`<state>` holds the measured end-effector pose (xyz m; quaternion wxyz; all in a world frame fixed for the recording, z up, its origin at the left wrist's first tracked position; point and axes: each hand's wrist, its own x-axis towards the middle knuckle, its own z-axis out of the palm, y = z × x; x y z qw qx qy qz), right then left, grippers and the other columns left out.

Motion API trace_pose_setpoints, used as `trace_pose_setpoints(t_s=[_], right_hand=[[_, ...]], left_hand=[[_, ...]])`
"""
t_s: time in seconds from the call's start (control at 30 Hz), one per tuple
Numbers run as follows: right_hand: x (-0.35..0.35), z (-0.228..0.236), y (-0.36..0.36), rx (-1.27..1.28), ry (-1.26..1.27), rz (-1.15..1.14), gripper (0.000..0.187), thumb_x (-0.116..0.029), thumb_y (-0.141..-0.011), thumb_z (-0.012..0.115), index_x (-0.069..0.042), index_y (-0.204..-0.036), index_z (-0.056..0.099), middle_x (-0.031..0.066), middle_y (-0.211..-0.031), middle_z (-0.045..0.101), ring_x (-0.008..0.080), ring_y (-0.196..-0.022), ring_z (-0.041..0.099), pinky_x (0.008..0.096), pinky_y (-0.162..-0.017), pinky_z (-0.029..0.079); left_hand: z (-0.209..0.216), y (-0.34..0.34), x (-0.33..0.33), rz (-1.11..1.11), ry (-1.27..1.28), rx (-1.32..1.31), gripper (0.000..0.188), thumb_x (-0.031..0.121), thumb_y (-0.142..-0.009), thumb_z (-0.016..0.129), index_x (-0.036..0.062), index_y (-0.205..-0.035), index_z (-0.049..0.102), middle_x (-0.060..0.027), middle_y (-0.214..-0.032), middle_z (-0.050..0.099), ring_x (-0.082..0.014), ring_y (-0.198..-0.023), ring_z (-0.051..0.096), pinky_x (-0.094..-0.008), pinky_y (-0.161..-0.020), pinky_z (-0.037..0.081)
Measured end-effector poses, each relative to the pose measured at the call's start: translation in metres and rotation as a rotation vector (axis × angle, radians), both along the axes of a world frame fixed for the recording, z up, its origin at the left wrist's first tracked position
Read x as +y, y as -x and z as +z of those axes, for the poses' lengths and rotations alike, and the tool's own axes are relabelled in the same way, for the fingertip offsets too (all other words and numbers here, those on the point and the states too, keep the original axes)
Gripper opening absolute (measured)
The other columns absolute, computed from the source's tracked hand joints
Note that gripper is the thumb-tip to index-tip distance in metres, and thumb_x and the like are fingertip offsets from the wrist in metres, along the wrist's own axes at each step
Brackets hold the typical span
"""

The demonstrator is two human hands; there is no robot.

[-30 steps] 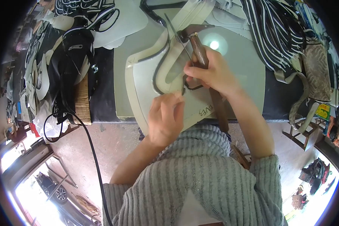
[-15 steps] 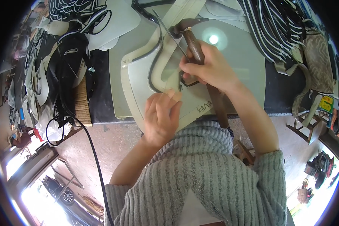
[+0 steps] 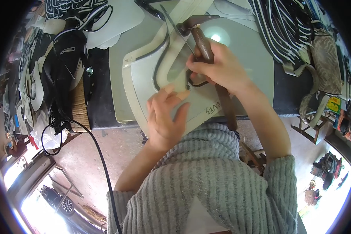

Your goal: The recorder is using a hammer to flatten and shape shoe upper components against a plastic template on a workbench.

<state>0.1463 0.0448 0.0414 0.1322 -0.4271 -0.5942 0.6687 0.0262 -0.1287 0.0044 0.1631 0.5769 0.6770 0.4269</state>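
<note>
My right hand (image 3: 226, 68) is closed around a hammer (image 3: 202, 43) with a dark metal head and a brown wooden handle. A thin, pointed metal blade (image 3: 177, 29) also sticks out from its fingers; what kind of tool it belongs to is hidden. A white shaped panel (image 3: 144, 74) with a cream border lies beneath, with a black strip (image 3: 158, 64) along its curved inner edge. My left hand (image 3: 163, 117) rests over the panel's near part, thumb apart from the fingers, with yellowish covers on some fingertips. Near my right fingers lies a dark curved loop (image 3: 199, 82), partly hidden.
A greenish board (image 3: 253, 93) covers the middle of the dark table. Bundles of black and white strips (image 3: 277, 27) lie at the far right, beside a patterned brownish piece (image 3: 327, 64). Black material (image 3: 66, 58) is heaped at left. A black cable (image 3: 101, 156) hangs down on my left.
My left hand's fingers have spread, and the thumb has moved away from them. My right hand, with the hammer and blade, stays nearly in place. The view has shifted slightly.
</note>
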Motion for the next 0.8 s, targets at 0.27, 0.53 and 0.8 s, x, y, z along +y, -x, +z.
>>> trace_pose_setpoints(t_s=[0.27, 0.53, 0.8], right_hand=[[-0.002, 0.013, -0.01, -0.05, -0.197, -0.034, 0.02, -0.02, -0.094, 0.065, -0.003, -0.093, 0.055, 0.0048, -0.071, 0.063, 0.0108, -0.056, 0.061, 0.0261, -0.046, 0.04], [-0.044, 0.049, -0.069, -0.412, -0.485, 0.234, 0.03, -0.028, -0.098, 0.062, 0.001, -0.1, 0.055, 0.018, -0.067, 0.056, 0.0337, -0.056, 0.057, 0.041, -0.054, 0.042], [-0.049, 0.049, -0.06, -0.321, -0.47, 0.342, 0.031, -0.029, -0.098, 0.058, -0.001, -0.091, 0.05, 0.0176, -0.066, 0.057, 0.04, -0.06, 0.057, 0.0458, -0.054, 0.042]], left_hand=[[0.007, 0.006, 0.004, -0.189, -0.045, 0.336, 0.053, -0.005, -0.078, 0.074, -0.0052, -0.123, 0.047, -0.0102, -0.103, 0.071, -0.0291, -0.094, 0.062, -0.0406, -0.087, 0.048], [-0.001, 0.012, -0.001, -0.22, -0.13, 0.282, 0.049, 0.001, -0.08, 0.072, -0.0006, -0.125, 0.055, -0.013, -0.104, 0.061, -0.0295, -0.092, 0.06, -0.038, -0.081, 0.048], [0.008, 0.011, 0.002, -0.252, -0.119, 0.319, 0.049, -0.002, -0.08, 0.075, -0.0057, -0.119, 0.047, -0.0154, -0.114, 0.067, -0.0328, -0.095, 0.064, -0.0406, -0.083, 0.052]])
